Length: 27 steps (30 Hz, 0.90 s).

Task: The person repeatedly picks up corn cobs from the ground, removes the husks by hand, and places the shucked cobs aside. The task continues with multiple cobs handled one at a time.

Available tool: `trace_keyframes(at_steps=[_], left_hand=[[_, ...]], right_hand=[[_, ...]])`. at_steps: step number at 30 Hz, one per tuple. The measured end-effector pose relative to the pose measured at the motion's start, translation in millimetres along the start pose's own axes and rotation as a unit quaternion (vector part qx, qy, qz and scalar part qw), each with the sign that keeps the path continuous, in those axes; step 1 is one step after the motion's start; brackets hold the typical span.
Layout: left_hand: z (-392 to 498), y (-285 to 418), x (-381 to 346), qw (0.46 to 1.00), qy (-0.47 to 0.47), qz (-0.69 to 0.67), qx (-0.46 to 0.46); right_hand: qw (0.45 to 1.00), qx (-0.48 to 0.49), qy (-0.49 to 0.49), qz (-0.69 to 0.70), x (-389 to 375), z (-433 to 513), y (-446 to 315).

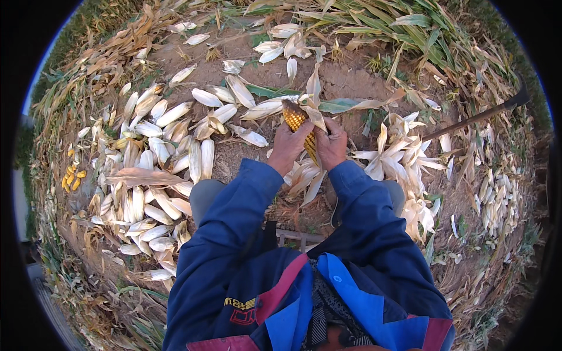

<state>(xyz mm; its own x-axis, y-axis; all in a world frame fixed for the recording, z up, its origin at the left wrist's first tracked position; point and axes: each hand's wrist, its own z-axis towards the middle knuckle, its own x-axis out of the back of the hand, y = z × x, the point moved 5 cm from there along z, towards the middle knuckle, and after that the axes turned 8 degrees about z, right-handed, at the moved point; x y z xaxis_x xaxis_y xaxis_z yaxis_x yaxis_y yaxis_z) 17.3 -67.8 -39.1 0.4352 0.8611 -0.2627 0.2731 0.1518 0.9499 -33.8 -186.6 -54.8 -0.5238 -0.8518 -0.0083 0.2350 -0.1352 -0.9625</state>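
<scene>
A partly bared ear of yellow corn (293,117) with a brown tip lies between my hands, tilted up to the left. My left hand (287,145) grips the ear from its left side, thumb across the kernels. On the other side my right hand (332,142) is closed on the pulled-back corn husk (317,117), close against the ear. Beneath the hands, loose dry husks (303,175) lie on the ground. Many ears in pale husks (160,151) are heaped to the left, and peeled husks (401,153) form a pile on the right.
Bare yellow ears (72,177) lie at the far left. A long-handled tool (474,117) with a dark metal head rests at the right, near a farther heap of pale ears or husks (502,202). Green and dry cornstalks (412,33) spread across the top.
</scene>
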Motion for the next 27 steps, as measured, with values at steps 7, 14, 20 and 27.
trace_keyframes(at_steps=[7,14,20,27], left_hand=[[-2,13,10,0.992,0.007,0.103,-0.068],[0,41,55,0.994,0.102,0.022,-0.043],[-4,62,79,0.982,0.148,-0.081,-0.085],[3,57,80,0.967,0.182,0.02,-0.176]], right_hand=[[0.995,-0.008,0.096,-0.041,16,14,-12],[0.943,-0.097,0.264,0.179,71,40,13],[0.877,-0.244,0.293,0.291,93,48,65],[0.963,-0.056,0.245,-0.101,77,44,9]])
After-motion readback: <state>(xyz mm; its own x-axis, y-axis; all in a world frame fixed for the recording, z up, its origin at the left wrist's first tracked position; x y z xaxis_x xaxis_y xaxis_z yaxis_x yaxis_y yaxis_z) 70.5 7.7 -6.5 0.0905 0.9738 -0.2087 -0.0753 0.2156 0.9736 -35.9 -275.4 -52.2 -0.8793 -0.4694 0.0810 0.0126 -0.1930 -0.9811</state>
